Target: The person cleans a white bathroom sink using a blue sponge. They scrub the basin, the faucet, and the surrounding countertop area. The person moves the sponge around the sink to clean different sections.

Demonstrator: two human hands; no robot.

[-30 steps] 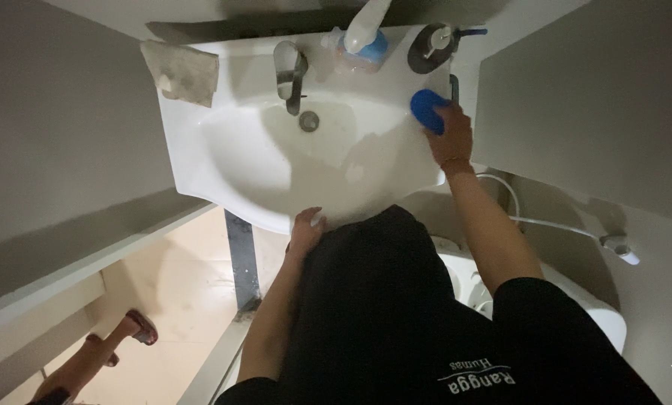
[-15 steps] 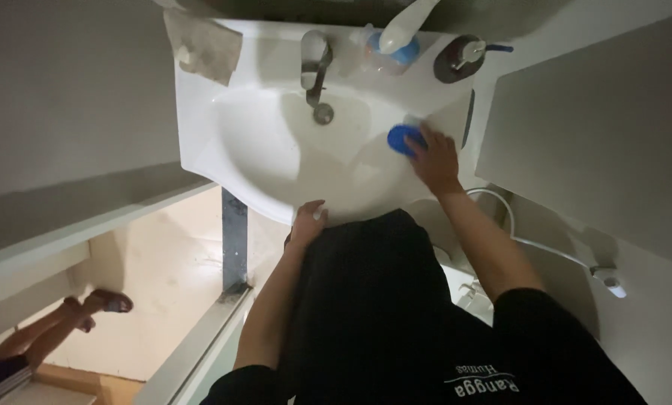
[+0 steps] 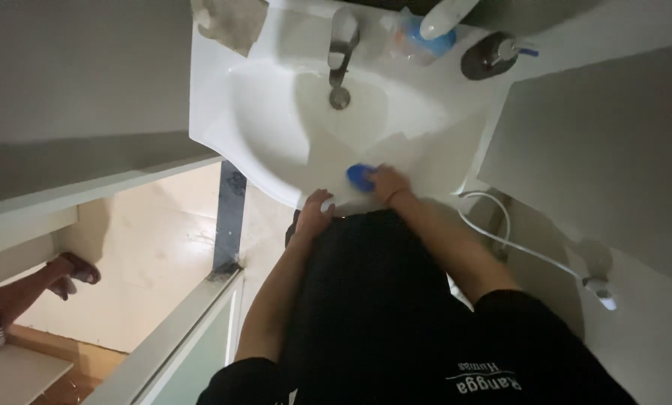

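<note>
A white washbasin fills the upper middle of the head view. My right hand presses a blue sponge against the inside of the bowl near its front rim. On that front rim rests my left hand, fingers curled over the edge. A chrome tap stands at the back, with the drain just below it. My black shirt hides the floor under the basin.
A grey cloth lies on the basin's back left corner. A blue and white bottle and a dark round dish stand at the back right. A white hose runs along the right wall. Another person's sandalled foot shows at lower left.
My right hand has slid the blue sponge from the right side of the bowl down to its front rim. The left hand has stayed on the rim. The other person's foot moved.
</note>
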